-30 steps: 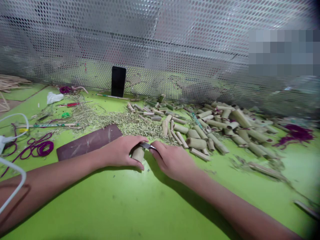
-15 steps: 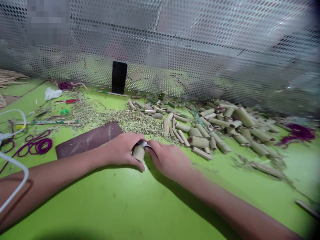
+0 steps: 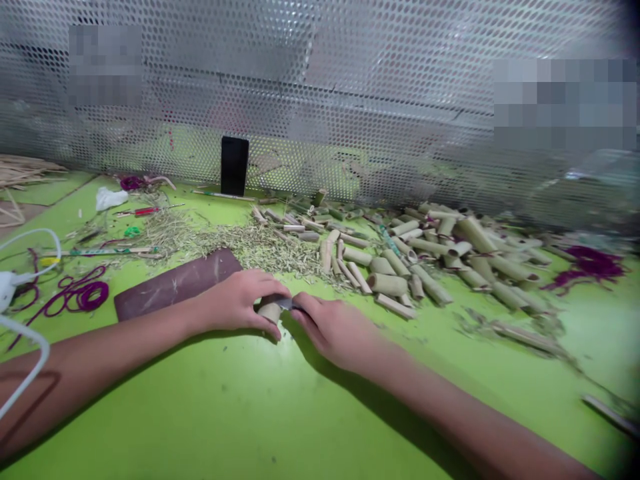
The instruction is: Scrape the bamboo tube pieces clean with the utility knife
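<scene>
Thumb and fingers of my left hand (image 3: pixel 245 300) close around a short bamboo tube (image 3: pixel 271 311), holding it just above or on the green table; I cannot tell which. My right hand (image 3: pixel 343 330) is wrapped round the dark handle of a small knife. The knife's grey blade (image 3: pixel 283 303) lies at the top of the tube, touching or nearly touching it. A brown sheet, like sandpaper (image 3: pixel 175 285), lies flat behind my left forearm.
Shavings (image 3: pixel 270 248) and a large heap of bamboo pieces (image 3: pixel 440 250) spread across the back. A black phone (image 3: pixel 235 167) leans against the perforated metal screen (image 3: pixel 310 113). Purple cord (image 3: pixel 93 295), a red screwdriver (image 3: pixel 147 211) and a white cable (image 3: pixel 30 333) are at left.
The knife blade has shifted across the tube's top, showing more of its flat side. My right hand has moved slightly away from my left fingers. The view has tilted slightly up.
</scene>
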Tool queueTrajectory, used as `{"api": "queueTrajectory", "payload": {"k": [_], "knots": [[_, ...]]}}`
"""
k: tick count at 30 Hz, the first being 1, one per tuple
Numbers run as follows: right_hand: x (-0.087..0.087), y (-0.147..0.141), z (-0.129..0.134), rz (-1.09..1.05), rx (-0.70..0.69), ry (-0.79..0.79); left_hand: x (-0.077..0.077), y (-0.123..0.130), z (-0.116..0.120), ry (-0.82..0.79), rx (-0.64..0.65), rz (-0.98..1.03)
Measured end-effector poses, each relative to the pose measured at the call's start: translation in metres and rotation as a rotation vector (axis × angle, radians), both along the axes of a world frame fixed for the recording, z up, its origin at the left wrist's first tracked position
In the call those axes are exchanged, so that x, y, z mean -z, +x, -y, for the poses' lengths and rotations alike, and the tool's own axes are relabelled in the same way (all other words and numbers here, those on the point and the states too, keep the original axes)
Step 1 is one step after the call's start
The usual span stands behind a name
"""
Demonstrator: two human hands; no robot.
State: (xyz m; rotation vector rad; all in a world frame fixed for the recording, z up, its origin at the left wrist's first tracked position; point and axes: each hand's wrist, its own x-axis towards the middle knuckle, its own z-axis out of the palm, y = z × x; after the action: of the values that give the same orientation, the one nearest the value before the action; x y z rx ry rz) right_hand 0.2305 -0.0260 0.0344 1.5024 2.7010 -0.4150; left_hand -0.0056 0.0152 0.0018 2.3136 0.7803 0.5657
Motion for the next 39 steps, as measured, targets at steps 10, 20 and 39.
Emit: {"api": "queueTrajectory", "payload": {"k": [10,20,39], "knots": [[0.003,0.017,-0.018,0.030,0.030,0.142,-0.003,0.002,0.005,0.023,-0.079,-0.056],[0.018,0.023,-0.026,-0.018,-0.149,0.447,-0.002,0.002,0.005,0.137,-0.105,-0.007],[-0.027,0.023,-0.027,-0.256,-0.090,0.764,-0.061,0.042,-0.059,0.565,-0.324,-0.400]]}}
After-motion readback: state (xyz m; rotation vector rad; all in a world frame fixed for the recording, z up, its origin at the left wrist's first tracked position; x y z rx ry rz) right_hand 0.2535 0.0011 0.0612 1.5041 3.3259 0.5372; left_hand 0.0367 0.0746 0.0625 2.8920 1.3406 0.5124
